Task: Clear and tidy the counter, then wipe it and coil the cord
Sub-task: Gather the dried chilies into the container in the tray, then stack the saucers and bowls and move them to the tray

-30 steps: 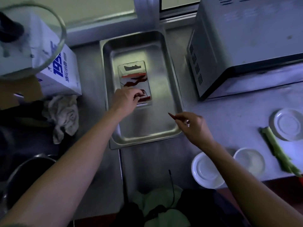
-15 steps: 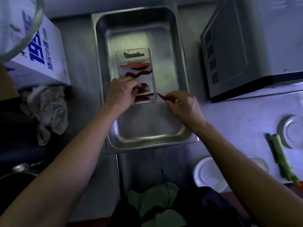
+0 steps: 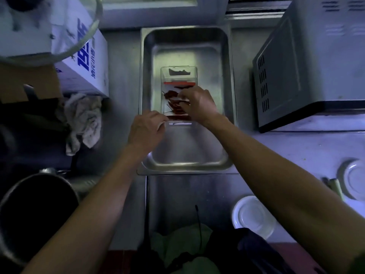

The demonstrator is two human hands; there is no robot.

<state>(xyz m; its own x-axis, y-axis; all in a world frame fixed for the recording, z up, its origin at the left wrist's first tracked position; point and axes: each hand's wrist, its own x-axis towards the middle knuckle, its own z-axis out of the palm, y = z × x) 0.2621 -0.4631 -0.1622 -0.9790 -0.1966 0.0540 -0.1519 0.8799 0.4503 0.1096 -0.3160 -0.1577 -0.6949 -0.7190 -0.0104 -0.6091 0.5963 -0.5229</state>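
Note:
A clear plastic box [image 3: 178, 76] of dried red chillies [image 3: 171, 94] sits inside a steel tray [image 3: 185, 161] in the middle of the counter. My left hand [image 3: 145, 129] grips the box's near left corner with curled fingers. My right hand [image 3: 199, 104] reaches over the box's right side, its fingertips pinching a chilli among those in the box. A crumpled grey rag [image 3: 83, 119] lies to the tray's left. No cord is clearly visible.
A metal oven [image 3: 308, 66] stands at right. A white carton [image 3: 87, 64] and glass lid [image 3: 59, 50] are at back left, a dark pot [image 3: 35, 212] near left. Two white dishes [image 3: 251, 216] [image 3: 355, 179] and a green stalk [image 3: 335, 187] lie at right.
My right hand carried a chilli from the tray's edge over into the box. My left hand slid from the box's top to its near left corner. The camera has moved closer.

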